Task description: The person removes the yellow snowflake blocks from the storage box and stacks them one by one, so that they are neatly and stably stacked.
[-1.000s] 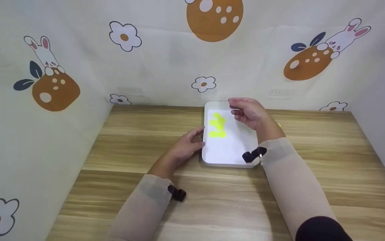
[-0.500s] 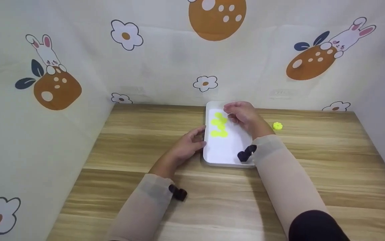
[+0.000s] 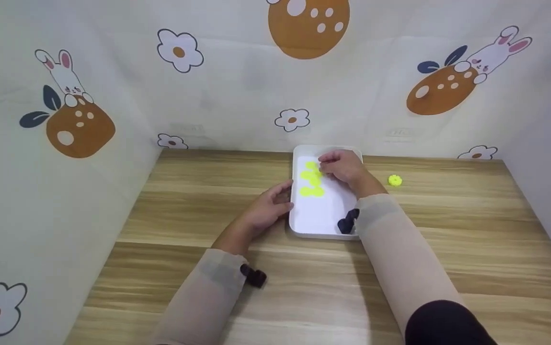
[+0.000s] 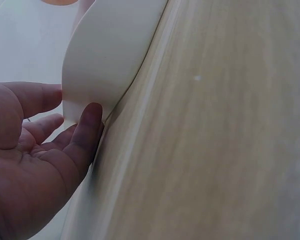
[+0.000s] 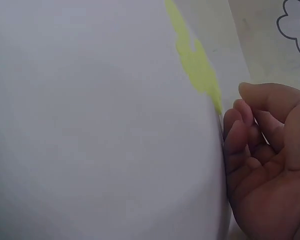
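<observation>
A white rectangular tray (image 3: 321,223) lies on the table, with several bright yellow pieces (image 3: 312,190) clustered on its left side. My left hand (image 3: 267,211) touches the tray's left wall with its fingertips and thumb. In the left wrist view those fingertips lie against the white wall (image 4: 110,50). Over the tray, my right hand (image 3: 345,167) has its fingertips right at the upper yellow pieces. The right wrist view shows its fingers (image 5: 236,137) loosely bent beside the yellow patch (image 5: 197,65), with nothing visible between thumb and fingers.
A yellow flower-shaped piece (image 3: 395,180) lies on the wood-grain table (image 3: 453,206), right of the tray. Behind the tray rises a cloth-covered wall (image 3: 237,96) printed with flowers, oranges and rabbits. Side walls enclose the table left and right.
My right hand has moved left and down onto the yellow pieces, its fingers drawing closer together. The yellow piece on the right has come into full view. My left hand has stayed at the tray.
</observation>
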`<action>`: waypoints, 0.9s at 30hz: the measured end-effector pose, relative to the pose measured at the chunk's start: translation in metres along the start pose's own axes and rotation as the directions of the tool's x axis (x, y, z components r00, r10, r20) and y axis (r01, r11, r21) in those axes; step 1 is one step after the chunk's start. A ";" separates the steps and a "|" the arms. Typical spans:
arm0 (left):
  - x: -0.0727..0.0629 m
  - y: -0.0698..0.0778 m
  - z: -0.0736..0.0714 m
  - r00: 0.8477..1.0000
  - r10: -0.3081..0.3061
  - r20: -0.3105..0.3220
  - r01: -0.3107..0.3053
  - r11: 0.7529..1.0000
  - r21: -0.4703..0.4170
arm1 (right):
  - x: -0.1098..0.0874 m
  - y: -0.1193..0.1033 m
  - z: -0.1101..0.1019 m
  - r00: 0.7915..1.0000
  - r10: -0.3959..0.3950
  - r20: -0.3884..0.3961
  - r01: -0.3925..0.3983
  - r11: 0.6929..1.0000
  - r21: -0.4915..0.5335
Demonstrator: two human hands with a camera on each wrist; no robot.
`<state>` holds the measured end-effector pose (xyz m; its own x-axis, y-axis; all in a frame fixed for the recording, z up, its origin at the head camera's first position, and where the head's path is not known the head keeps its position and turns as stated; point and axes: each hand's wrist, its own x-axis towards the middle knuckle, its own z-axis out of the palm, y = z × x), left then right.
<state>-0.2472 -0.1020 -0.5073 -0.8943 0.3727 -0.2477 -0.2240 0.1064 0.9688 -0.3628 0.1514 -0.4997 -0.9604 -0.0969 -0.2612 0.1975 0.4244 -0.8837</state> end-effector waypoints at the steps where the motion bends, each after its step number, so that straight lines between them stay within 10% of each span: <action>1: 0.000 0.000 0.000 1.000 0.000 0.001 0.000 1.000 -0.005 | 0.000 0.000 0.000 1.000 -0.005 0.002 0.005 1.000 -0.008; 27: -0.002 0.000 0.000 1.000 0.011 0.011 -0.011 1.000 0.008 | -0.002 -0.001 0.003 0.998 -0.039 0.045 0.045 0.988 -0.150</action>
<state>-0.2455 -0.1028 -0.5071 -0.8925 0.3835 -0.2373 -0.2109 0.1100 0.9713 -0.3604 0.1488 -0.4998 -0.9576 -0.1538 -0.2437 0.1220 0.5497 -0.8264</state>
